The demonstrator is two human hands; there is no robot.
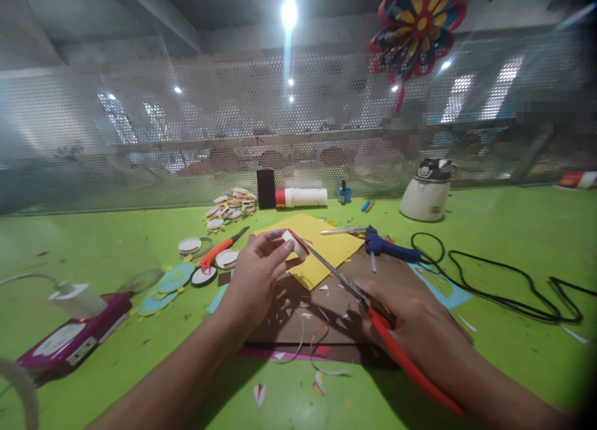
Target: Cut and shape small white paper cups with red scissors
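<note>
My left hand (261, 271) pinches a small white paper piece with a red edge (295, 246) between thumb and fingers. My right hand (405, 308) is wrapped round scissors with red-orange handles (392, 343). Their blades point up and left, with the tips at the paper piece; whether they are cutting into it I cannot tell. Beneath the hands lie a yellow paper sheet (321, 262) and a brown board (280, 330) strewn with white and red paper scraps. Thin paper strips curl below the hands.
A blue glue gun (392, 248) with a black cord lies on the right, near a white kettle (426, 193). Orange-handled scissors (219, 252), pale blue paper rings (175, 277) and a purple power strip (77, 336) are on the left. A phone (266, 188) stands behind, beside piled paper rounds (231, 207).
</note>
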